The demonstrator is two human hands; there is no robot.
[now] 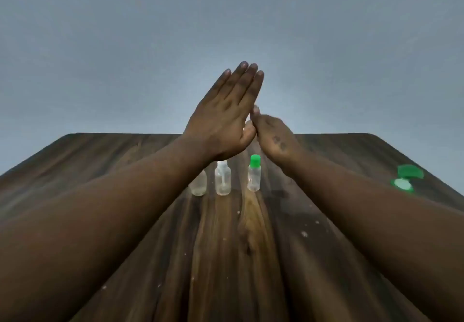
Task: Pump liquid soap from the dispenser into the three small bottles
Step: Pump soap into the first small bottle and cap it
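Hands press palm to palm, left hand (221,120) flat and empty, right hand (273,138) with fingers hidden so its hold cannot be told, while the three small bottles (222,179) stand at six o'clock just beneath them, probably light enough that a carelessly lowered hand could topple them.

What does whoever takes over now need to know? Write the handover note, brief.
Left hand: open, flat, held above the table, holds nothing.
Right hand: open, pressed against the left palm, fingers mostly hidden.
Bottles: upright in a row mid-table: left bottle partly behind the left forearm, middle bottle with a clear top, right bottle green-capped. A loose green cap lies near the table's right edge.
Dispenser: not in view.
Done: cannot tell; fill levels too blurred.
Left: find the dispenser, check each bottle, pump where needed.
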